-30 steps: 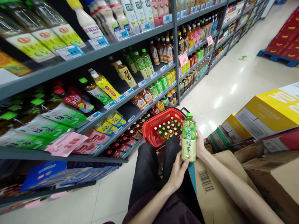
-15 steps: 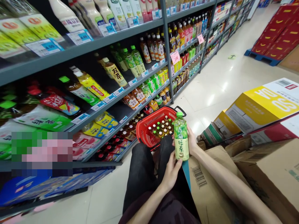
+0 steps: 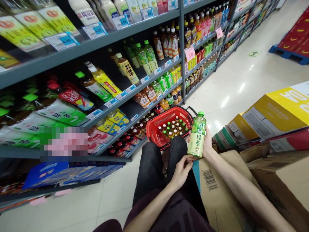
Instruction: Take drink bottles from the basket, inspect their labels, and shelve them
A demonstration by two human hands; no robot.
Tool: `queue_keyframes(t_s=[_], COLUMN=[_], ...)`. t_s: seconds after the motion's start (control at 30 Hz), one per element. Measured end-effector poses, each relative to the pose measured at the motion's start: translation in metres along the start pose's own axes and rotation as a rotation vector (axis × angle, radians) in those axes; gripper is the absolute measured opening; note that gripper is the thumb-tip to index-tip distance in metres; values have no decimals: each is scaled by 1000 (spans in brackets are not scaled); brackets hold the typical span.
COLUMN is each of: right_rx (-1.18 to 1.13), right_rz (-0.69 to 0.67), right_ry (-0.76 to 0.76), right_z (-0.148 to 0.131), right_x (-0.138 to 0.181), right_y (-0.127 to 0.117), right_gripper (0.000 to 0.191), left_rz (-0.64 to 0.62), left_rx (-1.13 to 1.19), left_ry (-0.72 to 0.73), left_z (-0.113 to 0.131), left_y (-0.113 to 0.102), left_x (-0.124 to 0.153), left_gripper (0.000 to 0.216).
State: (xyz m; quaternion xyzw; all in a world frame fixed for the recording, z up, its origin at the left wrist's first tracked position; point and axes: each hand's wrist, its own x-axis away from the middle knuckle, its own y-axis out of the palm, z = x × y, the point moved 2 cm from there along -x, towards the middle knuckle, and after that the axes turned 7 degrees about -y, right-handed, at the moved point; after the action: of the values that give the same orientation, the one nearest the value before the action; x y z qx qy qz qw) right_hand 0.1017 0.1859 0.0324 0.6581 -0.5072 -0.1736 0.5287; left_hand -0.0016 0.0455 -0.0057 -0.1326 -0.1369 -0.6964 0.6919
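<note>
A bottle of green tea (image 3: 197, 135) with a green cap and pale green label is held nearly upright above my lap. My right hand (image 3: 208, 141) wraps round it from the right and behind. At its base, the curled fingers of my left hand (image 3: 182, 169) touch the underside, with the thumb bent close to them. Beyond my knees, a red shopping basket (image 3: 154, 124) stands on the floor, holding several capped bottles (image 3: 173, 127).
Drink shelves (image 3: 106, 40) with price tags line the left side. Cardboard boxes (image 3: 227, 164) lie close on my right, below a yellow carton (image 3: 272, 112). A tiled aisle floor (image 3: 227, 87) runs ahead to red cartons (image 3: 295, 38) on a blue pallet.
My left thumb has come off the bottle's front, and the left fingers have slid under its base. The bottle tilts slightly more. The view has shifted, moving most things right in the picture.
</note>
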Motion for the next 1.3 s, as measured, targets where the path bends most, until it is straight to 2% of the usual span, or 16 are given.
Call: queue_keyframes(t_s=[0.2,0.4,0.5,0.63,0.8,1.03,1.3], right_rx=[29,78,106,128,178,193,229], right_rz=[23,15,31,-27,-94,-54,-44], right_ry=[17,84,72,-5,9,-22,-27], right_z=[1,4,5,6,8,5,4], right_x=[1,2,2,2,3,2,4], right_y=[1,4,4,3,4,3,6], right_gripper=[60,61,58,50,51,43,48], left_rz=[-74,-121,-127,-88,-21,5,-12], left_rx=[62,239,352,368,351,335,328], left_ry=[9,35,40,-50,-91,-148,-163], left_z=[3,18,22,13,7,17,26], left_y=[-4,-1,2,5,9,8,6], left_x=[0,0,-1,-4,-2,-3,-1], left_gripper=[32,63,69,67,61,63,63])
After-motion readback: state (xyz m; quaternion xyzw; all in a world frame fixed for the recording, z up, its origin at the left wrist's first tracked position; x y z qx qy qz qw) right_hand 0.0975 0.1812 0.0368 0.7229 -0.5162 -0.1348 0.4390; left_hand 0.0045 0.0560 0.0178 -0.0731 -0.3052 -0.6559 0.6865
